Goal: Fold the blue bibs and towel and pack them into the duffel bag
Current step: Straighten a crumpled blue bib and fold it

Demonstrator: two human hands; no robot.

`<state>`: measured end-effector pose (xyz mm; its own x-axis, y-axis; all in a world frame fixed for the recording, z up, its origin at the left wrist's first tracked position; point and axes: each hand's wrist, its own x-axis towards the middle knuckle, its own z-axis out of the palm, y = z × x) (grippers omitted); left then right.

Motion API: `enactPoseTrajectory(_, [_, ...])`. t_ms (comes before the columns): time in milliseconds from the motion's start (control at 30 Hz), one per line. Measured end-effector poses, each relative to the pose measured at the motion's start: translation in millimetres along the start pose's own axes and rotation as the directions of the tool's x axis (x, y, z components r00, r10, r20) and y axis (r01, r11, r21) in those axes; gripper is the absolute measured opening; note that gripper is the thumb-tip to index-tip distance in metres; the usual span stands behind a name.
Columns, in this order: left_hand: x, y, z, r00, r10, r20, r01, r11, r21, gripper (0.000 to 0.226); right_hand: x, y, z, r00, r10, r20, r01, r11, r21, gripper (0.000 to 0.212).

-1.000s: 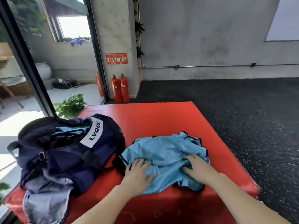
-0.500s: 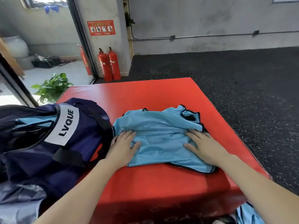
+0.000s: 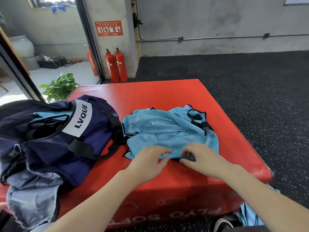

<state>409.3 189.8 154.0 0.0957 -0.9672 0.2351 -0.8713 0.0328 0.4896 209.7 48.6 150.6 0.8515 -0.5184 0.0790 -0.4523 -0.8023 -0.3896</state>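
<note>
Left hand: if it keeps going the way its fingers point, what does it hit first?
The left hand points forward and right, fingertips at the near edge of the light blue bib. It would likely push into that bib's bunched fabric first, possibly brushing the right hand; depth is unclear.

Two bare forearms with no sleeves, left hand [image 3: 147, 162] and right hand [image 3: 203, 160] bare, no gloves, a black shoe with a white sole edge [image 3: 223, 223] at the bottom

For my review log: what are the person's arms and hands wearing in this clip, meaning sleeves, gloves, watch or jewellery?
Nothing shows on them. Both forearms are bare up to the frame edge, with no sleeve in view. The left hand and right hand have no gloves, and no watch or bracelet shows at either wrist. Whether there are rings cannot be told.
</note>
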Motion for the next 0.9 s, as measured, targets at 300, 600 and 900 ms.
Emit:
enactPoseTrajectory(300, [-14,19,9,0.996,-0.016,0.092,0.009,0.996,0.084,0.036,-10,-5,3,1.000,-0.025,0.006,0.026,0.986,-0.164,0.021])
enactPoseTrajectory(600, [2,35,18,0.999,-0.003,-0.044,0.006,0.997,0.074,0.035,-18,-1,-16,0.993,-0.085,-0.086,0.102,0.971,0.215,0.009])
enactPoseTrajectory(900, [12,39,24,0.997,-0.040,-0.071,0.042,0.999,0.034,0.019,-27,7,-29,0.984,-0.041,-0.172,0.077,0.975,0.207,0.005])
